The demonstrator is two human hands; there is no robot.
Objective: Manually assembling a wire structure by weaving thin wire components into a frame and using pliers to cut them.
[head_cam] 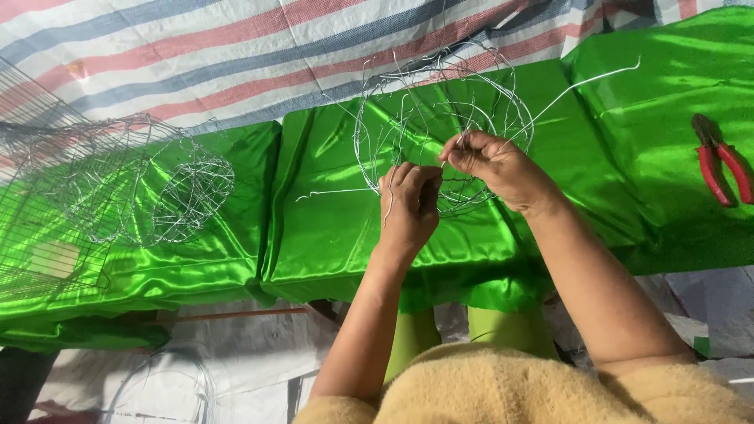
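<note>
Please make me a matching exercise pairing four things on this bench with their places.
Things:
1. pliers
2. wire frame
3. wire pile
4. wire mesh

Places:
A. far left edge
B. far right, on green cloth
C. held in both hands
D. left of centre, on the cloth

Pairs: 1-B, 2-C, 3-D, 4-A

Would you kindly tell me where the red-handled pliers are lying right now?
In the head view, the red-handled pliers lie on the shiny green cloth at the far right, beyond the right hand, which works the round wire frame.
</note>
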